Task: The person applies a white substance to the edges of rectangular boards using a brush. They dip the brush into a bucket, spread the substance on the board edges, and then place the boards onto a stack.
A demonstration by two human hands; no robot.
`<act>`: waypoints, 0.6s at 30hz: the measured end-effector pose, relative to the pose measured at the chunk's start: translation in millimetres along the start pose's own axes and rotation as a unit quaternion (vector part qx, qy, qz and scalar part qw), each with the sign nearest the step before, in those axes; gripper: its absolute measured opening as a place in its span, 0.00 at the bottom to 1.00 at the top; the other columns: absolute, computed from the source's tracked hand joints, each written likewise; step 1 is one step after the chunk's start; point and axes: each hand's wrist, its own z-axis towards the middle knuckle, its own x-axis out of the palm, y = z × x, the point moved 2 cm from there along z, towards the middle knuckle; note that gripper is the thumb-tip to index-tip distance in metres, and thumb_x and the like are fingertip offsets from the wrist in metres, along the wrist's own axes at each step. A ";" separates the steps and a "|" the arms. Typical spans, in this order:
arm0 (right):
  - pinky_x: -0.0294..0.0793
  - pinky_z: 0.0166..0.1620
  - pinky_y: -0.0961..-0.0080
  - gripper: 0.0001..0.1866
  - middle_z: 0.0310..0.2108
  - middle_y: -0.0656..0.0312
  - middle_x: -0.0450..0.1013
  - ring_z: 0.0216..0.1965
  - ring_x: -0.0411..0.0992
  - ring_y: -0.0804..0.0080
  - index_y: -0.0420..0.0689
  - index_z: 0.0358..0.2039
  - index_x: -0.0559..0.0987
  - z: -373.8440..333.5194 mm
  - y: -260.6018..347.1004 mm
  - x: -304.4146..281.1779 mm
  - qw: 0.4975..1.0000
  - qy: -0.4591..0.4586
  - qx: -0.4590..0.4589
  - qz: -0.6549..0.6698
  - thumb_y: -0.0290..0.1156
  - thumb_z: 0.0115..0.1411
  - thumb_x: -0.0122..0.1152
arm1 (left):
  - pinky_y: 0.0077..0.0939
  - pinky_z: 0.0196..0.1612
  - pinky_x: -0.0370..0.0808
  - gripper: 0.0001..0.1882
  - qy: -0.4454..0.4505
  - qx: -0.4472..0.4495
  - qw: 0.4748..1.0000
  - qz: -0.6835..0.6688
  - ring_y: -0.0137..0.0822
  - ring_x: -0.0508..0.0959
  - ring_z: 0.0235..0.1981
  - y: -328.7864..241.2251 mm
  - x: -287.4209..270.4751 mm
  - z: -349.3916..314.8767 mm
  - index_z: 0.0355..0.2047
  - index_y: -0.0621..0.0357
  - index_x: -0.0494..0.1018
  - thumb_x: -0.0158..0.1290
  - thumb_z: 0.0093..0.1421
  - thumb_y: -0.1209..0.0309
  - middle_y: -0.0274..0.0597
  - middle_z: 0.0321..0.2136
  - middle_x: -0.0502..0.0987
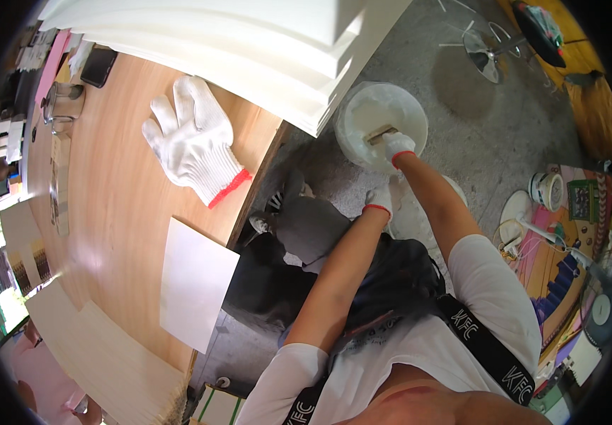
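Left hand [380,197], in a white red-cuffed glove, is nearer the body, over or against a pale round container [410,216]; finger pose too small to tell. Right hand [399,146], gloved likewise, is just beyond, gripping a flat brush [376,134]. Brush is at its fingertips, inside the white bucket [419,119], above or touching the pale contents, can't tell which. Bucket rim surrounds brush and hand; right forearm crosses over the pale container. Stack of white sheets [249,46] has a corner jutting close beside the bucket, on the left. Counter [107,177] further left: single white sheet [198,283] near the edge, spare glove [199,134] lying flat, then metal pot [64,101] and dark phone [99,67] at the far side.
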 end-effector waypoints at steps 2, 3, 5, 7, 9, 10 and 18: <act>0.78 0.47 0.59 0.14 0.45 0.54 0.79 0.48 0.78 0.58 0.51 0.44 0.82 5.7 2.7 8.6 0.998 0.046 -0.025 -0.035 0.37 0.59 0.56 | 0.52 0.51 0.74 0.32 -0.031 0.011 0.999 -0.020 0.58 0.78 0.49 13.0 13.1 12.9 0.59 0.60 0.62 0.55 0.53 0.68 0.62 0.48 0.77; 0.78 0.47 0.61 0.15 0.45 0.54 0.79 0.48 0.78 0.59 0.50 0.44 0.82 4.6 5.4 2.6 0.996 0.070 -0.042 -0.047 0.38 0.57 0.59 | 0.52 0.51 0.74 0.31 -0.030 0.012 0.999 -0.012 0.58 0.78 0.49 23.2 21.8 21.0 0.58 0.61 0.63 0.55 0.53 0.68 0.62 0.48 0.77; 0.77 0.47 0.63 0.19 0.44 0.54 0.80 0.48 0.78 0.61 0.49 0.45 0.82 2.9 -0.9 -20.4 0.991 0.090 -0.088 -0.050 0.41 0.54 0.64 | 0.52 0.51 0.74 0.31 -0.030 0.008 1.000 -0.007 0.58 0.78 0.49 37.5 38.7 41.0 0.57 0.62 0.63 0.56 0.53 0.68 0.62 0.47 0.77; 0.76 0.47 0.67 0.23 0.44 0.54 0.80 0.47 0.78 0.64 0.47 0.47 0.82 3.5 -25.4 -31.2 0.985 0.093 -0.144 -0.013 0.44 0.52 0.67 | 0.53 0.51 0.74 0.30 -0.010 -0.025 1.000 -0.010 0.57 0.78 0.49 28.7 26.2 35.0 0.56 0.63 0.63 0.56 0.53 0.68 0.61 0.47 0.77; 0.75 0.41 0.71 0.26 0.41 0.58 0.80 0.40 0.76 0.70 0.45 0.51 0.80 8.3 -76.7 -10.2 0.961 0.130 -0.129 0.205 0.45 0.56 0.65 | 0.52 0.51 0.74 0.31 0.015 -0.042 0.999 -0.008 0.57 0.78 0.50 6.3 8.5 11.7 0.57 0.63 0.62 0.57 0.53 0.67 0.61 0.47 0.77; 0.74 0.38 0.73 0.24 0.39 0.58 0.80 0.36 0.76 0.72 0.45 0.51 0.80 1.2 -84.0 -32.0 0.934 0.165 -0.142 0.282 0.44 0.58 0.63 | 0.51 0.52 0.74 0.32 0.009 -0.054 0.998 -0.017 0.57 0.77 0.50 5.6 0.8 5.6 0.57 0.63 0.62 0.57 0.53 0.66 0.61 0.47 0.76; 0.59 0.19 0.86 0.22 0.27 0.73 0.71 0.19 0.60 0.90 0.49 0.55 0.75 -71.9 -108.8 -131.2 0.684 0.315 -0.015 0.657 0.45 0.65 0.58 | 0.52 0.52 0.74 0.32 -0.051 -0.027 0.998 -0.021 0.59 0.79 0.49 8.1 -3.2 -0.4 0.56 0.61 0.58 0.57 0.54 0.67 0.61 0.45 0.78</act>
